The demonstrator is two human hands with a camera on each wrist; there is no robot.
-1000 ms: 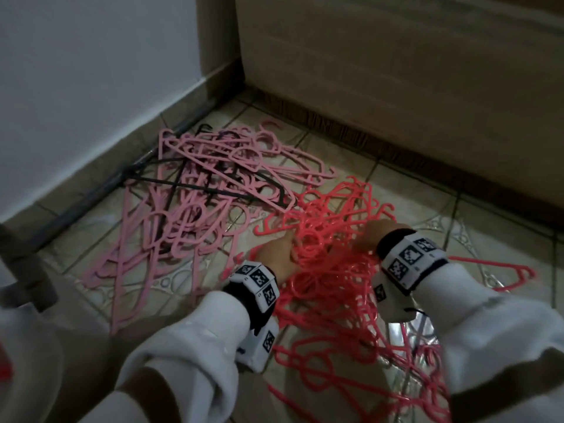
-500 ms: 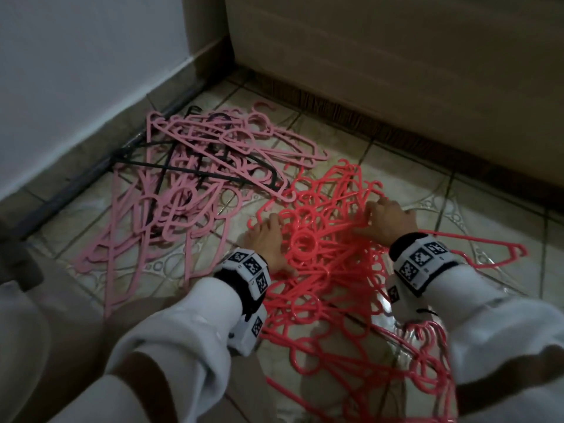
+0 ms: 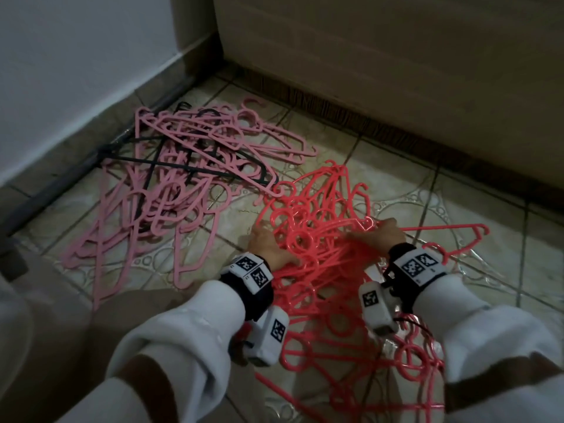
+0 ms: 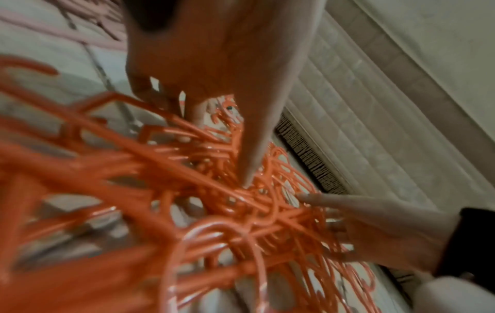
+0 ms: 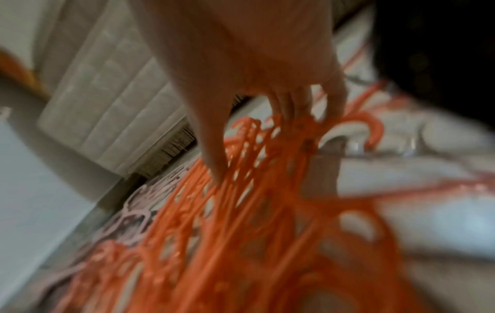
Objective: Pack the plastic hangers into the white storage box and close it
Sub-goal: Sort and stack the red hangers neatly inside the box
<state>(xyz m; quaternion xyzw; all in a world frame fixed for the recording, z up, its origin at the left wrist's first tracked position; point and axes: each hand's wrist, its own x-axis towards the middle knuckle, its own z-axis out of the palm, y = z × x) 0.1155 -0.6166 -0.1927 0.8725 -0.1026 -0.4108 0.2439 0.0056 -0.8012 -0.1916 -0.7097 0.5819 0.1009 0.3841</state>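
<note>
Red hangers (image 3: 317, 239) — tangled between hands, both gripping.

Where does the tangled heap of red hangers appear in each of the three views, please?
Head: red hangers lie centre-right on the tiled floor, between both hands.
Left wrist: they fill the lower left and centre.
Right wrist: they spread across the lower centre.
Shared landmark: the ribbed beige panel behind.

two hanger heaps (image 3: 195, 178) (image 3: 329, 270) side by side on floor (image 3: 396, 166), hands in right one
</note>
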